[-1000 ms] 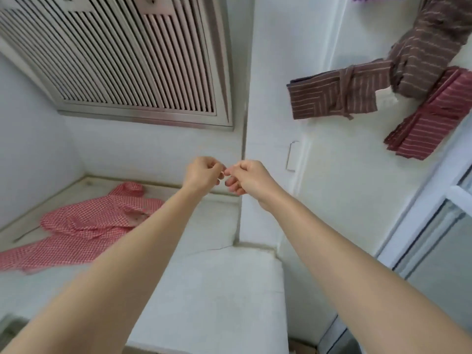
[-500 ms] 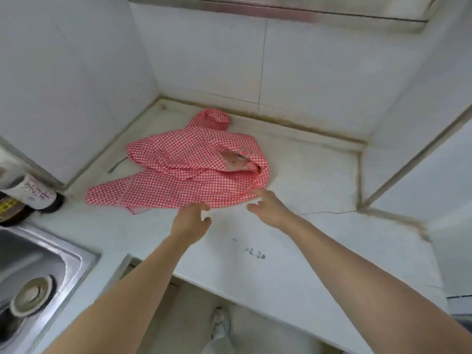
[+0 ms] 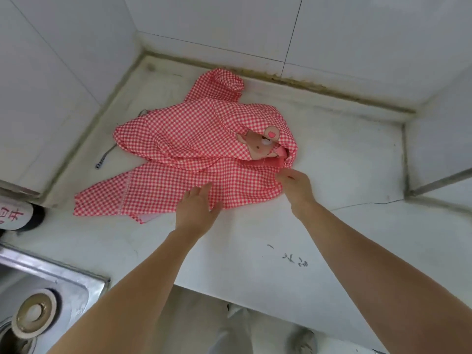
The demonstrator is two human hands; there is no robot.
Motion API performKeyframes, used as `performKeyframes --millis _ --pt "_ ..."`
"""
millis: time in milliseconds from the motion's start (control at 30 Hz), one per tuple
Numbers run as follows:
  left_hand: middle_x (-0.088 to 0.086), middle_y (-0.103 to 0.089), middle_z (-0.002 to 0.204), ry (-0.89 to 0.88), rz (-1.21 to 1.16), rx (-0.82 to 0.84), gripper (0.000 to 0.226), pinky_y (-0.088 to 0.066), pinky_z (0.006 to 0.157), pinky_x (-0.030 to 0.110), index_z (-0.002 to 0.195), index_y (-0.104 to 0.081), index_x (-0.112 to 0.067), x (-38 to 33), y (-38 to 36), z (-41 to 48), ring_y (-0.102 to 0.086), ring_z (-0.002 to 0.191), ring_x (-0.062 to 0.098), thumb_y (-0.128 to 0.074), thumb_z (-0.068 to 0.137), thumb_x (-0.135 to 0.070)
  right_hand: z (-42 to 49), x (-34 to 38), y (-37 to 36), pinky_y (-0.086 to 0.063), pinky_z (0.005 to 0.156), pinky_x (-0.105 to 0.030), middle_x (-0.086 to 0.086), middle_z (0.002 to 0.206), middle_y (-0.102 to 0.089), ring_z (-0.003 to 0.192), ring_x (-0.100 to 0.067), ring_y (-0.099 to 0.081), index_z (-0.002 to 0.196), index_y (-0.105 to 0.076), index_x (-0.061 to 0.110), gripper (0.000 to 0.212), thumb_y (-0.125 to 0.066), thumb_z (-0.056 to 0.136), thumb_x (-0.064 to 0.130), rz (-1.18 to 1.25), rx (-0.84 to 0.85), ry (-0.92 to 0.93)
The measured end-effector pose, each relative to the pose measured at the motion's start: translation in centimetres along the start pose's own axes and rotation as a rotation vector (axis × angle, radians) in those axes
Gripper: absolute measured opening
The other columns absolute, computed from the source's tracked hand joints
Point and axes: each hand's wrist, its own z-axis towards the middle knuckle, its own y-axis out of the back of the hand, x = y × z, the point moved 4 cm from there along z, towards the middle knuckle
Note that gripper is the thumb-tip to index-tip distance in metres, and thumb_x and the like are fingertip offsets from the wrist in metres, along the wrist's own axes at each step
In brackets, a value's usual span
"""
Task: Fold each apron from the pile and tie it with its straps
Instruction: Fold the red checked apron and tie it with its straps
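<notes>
Stainless steel sink (image 3: 76, 274) sits closest, down in the left corner, and past it there's the white stone countertop (image 3: 255, 238) with both bare arms reaching out over it.

The left hand (image 3: 196, 208) is flat and relaxed with its fingers spread. Its fingertips lie over the near hem of the red gingham apron (image 3: 178, 139) and it holds nothing. The right hand (image 3: 296, 185) is a bit further out and to the right, fingers dipped to the cloth at the apron's near right corner. It looks like the start of a pinch, but I honestly can't tell if it has fabric or is just touching.

The bit that matters, I think: the apron lies straight ahead of both hands, crumpled, with its flat lower panel running left to right along the counter. Both hands are on the right half of that hem. The left corner, over by the dark bottle (image 3: 18, 215), is well apart from either, and the left hand is the nearer one.

Just beyond the right hand the cloth bunches around a bear patch (image 3: 260, 144). A striped cord (image 3: 104, 157) pokes out from under the far left side. It may be a strap, hard to say. Behind it all is the tiled wall (image 3: 217, 26). My guess is it needs spreading flat first, since nothing's folded yet.
</notes>
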Motion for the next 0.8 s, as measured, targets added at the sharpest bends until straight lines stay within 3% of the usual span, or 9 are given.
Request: performKeyframes --millis 100,167,267,367,433,533,633,733,800 --pt "0.019 -0.043 0.141 0.061 -0.244 -0.093 0.078 -0.041 0.102 0.047 0.149 -0.03 -0.008 -2.0 1.7 1.7 -0.045 0.125 0.034 -0.052 0.091 -0.057 -0.7 -0.5 1.5 -0.051 0.077 -0.024 -0.011 0.098 -0.068 0.089 -0.019 -0.061 0.105 -0.07 0.001 0.022 -0.065 0.084 -0.005 0.022 0.007 -0.01" --pt "0.016 -0.035 0.149 0.2 -0.566 -0.034 0.093 -0.036 0.11 0.047 0.152 -0.021 -0.01 -4.0 2.1 2.7 -0.037 0.135 0.032 -0.056 0.086 -0.064 -1.5 -0.8 2.5 -0.049 0.072 -0.019 -0.005 0.087 -0.064 0.08 -0.014 -0.058 0.093 -0.067 0.006 0.021 -0.062 0.083 -0.011 0.047 0.075 -0.023" --pt "0.012 -0.042 0.146 0.484 -0.966 0.049 0.101 -0.039 0.11 0.05 0.148 -0.024 -0.004 -5.5 0.6 4.3 -0.046 0.13 0.032 -0.068 0.079 -0.062 -4.3 -0.8 2.8 -0.043 0.066 -0.015 0.0 0.078 -0.057 0.075 -0.011 -0.052 0.08 -0.059 0.013 0.028 -0.059 0.081 -0.015 -0.045 0.447 0.007" --pt "0.013 -0.064 0.124 0.56 -0.957 0.158 0.092 -0.057 0.087 0.046 0.133 -0.05 -0.004 -6.5 -1.7 4.4 -0.067 0.103 0.031 -0.083 0.065 -0.057 -7.5 -1.5 4.0 -0.043 0.071 -0.016 0.002 0.083 -0.058 0.077 -0.008 -0.053 0.08 -0.059 0.016 0.029 -0.059 0.082 -0.012 -0.26 0.779 -0.039" --pt "0.017 -0.063 0.122 0.523 -0.835 0.125 0.069 -0.054 0.091 0.044 0.13 -0.051 0.003 -7.5 -2.6 3.1 -0.064 0.108 0.034 -0.079 0.078 -0.031 -8.9 -2.0 5.6 -0.045 0.077 -0.017 0.003 0.085 -0.06 0.08 -0.008 -0.055 0.083 -0.06 0.016 0.024 -0.059 0.086 -0.008 -0.277 0.845 -0.08" --pt "0.011 -0.061 0.108 0.358 -0.705 0.095 0.033 -0.051 0.085 0.03 0.115 -0.055 0.005 -10.2 -2.2 -0.5 -0.06 0.102 0.028 -0.065 0.088 -0.011 -9.9 -2.7 8.6 -0.045 0.086 -0.019 0.003 0.099 -0.064 0.091 -0.009 -0.059 0.094 -0.058 0.018 0.008 -0.063 0.092 0.012 -0.152 0.614 -0.11" --pt "0.009 -0.061 0.092 0.251 -0.735 0.143 0.01 -0.045 0.06 0.015 0.102 -0.061 -0.003 -12.8 -2.2 -4.7 -0.06 0.088 0.026 -0.056 0.093 -0.005 -10.5 -5.2 12.6 -0.043 0.094 -0.024 -0.002 0.145 -0.04 0.125 -0.014 -0.047 0.139 -0.038 0.02 0.061 -0.069 0.089 0.036 -0.01 0.222 -0.116" --pt "0.006 -0.062 0.078 0.2 -0.787 0.275 0.013 -0.046 0.061 0.021 0.083 -0.062 -0.008 -15.1 -2.9 -10.0 -0.059 0.073 0.02 -0.055 0.092 -0.002 -12.9 -8.0 14.2 -0.043 0.108 -0.045 -0.001 0.154 -0.026 0.136 -0.022 -0.041 0.154 -0.009 0.024 0.099 -0.075 0.082 0.041 0.136 0.282 -0.153" --pt "0.005 -0.062 0.077 0.187 -0.789 0.357 0.018 -0.049 0.064 0.023 0.081 -0.061 -0.011 -15.8 -4.1 -13.4 -0.058 0.07 0.015 -0.053 0.095 -0.004 -14.8 -9.7 14.7 -0.043 0.108 -0.045 0.001 0.147 -0.038 0.132 -0.022 -0.044 0.153 -0.014 0.019 0.101 -0.081 0.078 0.029 0.059 0.353 -0.134"
